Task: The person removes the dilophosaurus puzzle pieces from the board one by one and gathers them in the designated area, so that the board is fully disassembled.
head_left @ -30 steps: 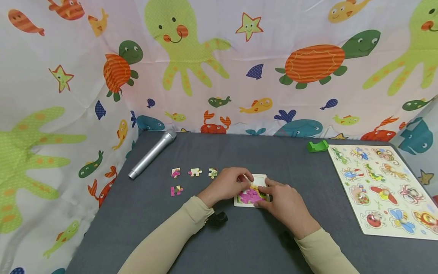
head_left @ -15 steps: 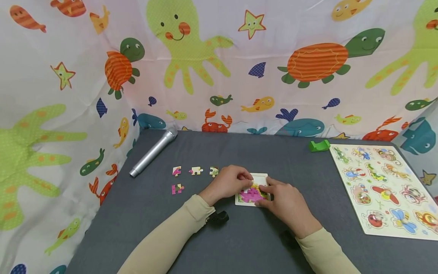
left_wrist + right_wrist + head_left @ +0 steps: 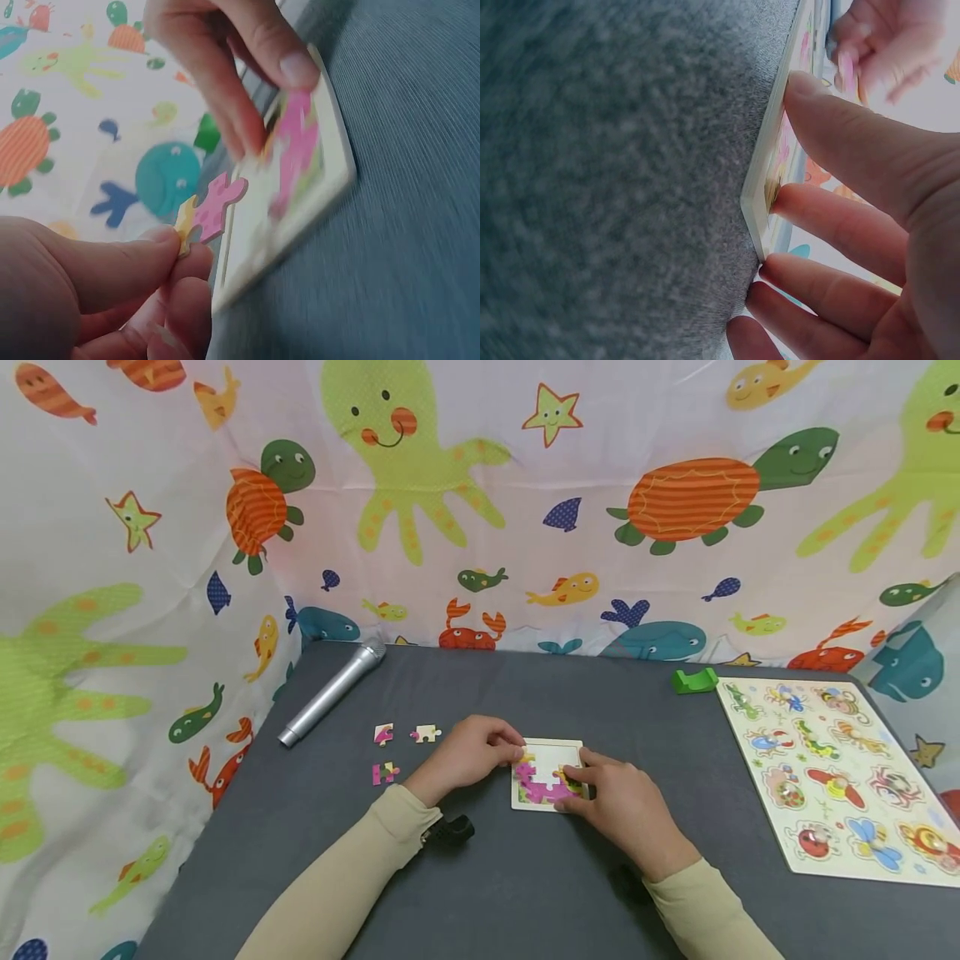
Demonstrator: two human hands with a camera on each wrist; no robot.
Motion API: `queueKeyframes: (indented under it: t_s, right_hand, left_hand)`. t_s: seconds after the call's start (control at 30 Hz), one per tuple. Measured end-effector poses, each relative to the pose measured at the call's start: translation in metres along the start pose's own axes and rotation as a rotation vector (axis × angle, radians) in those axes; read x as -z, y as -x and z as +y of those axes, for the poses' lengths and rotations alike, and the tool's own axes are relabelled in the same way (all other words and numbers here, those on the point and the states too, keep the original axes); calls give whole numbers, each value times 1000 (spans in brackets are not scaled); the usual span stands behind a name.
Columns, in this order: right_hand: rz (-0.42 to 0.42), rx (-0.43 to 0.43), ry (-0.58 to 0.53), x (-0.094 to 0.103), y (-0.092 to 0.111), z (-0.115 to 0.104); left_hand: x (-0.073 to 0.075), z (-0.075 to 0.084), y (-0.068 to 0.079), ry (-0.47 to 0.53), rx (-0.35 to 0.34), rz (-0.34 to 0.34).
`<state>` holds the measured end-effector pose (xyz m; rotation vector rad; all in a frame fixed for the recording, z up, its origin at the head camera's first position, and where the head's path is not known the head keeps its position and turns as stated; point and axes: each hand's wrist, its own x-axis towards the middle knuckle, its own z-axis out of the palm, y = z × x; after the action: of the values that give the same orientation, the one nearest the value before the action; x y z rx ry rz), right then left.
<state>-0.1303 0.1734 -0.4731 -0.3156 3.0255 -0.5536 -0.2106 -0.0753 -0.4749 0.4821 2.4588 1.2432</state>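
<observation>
Between thumb and index finger, my left hand [image 3: 472,752] pinches a pink and yellow jigsaw piece [image 3: 217,206], held just above the left side of the small puzzle tray [image 3: 551,744]. Pink, yellow and green pieces line the tray's lower part; its middle and upper part show white backing. My right hand [image 3: 626,802] rests at the tray's right side. In the right wrist view its thumb [image 3: 810,90] presses the rim, and the index fingertip touches the pieces inside. Loose jigsaw pieces [image 3: 426,734] lie to the left on the dark cloth.
A silver microphone [image 3: 330,695] lies at the back left. On the right is a large insect puzzle board [image 3: 843,777], with a green curved block [image 3: 694,681] at its far left corner. A curtain [image 3: 480,527] printed with sea animals hangs behind the table.
My left hand has drawn back to the left with the piece, and a white gap now shows in the tray's middle. It now covers where one loose piece lay. My right hand stays put.
</observation>
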Motion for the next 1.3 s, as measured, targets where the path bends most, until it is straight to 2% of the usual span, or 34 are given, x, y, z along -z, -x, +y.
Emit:
queueKeyframes:
  t_s: [0.37, 0.57, 0.77, 1.1, 1.3]
  right_hand:
    - [7, 4, -7, -1, 1, -2]
    - [4, 3, -9, -1, 0, -3]
    - [1, -1, -14, -1, 1, -3]
    - [28, 8, -34, -3, 1, -1]
    - [47, 5, -60, -5, 1, 1]
  left_hand:
    - [63, -48, 47, -78, 152, 96]
    - [85, -59, 60, -128, 221, 101]
    - [88, -57, 64, -152, 252, 107]
    - [83, -52, 63, -230, 290, 141]
    - [78, -46, 64, -286, 301, 198]
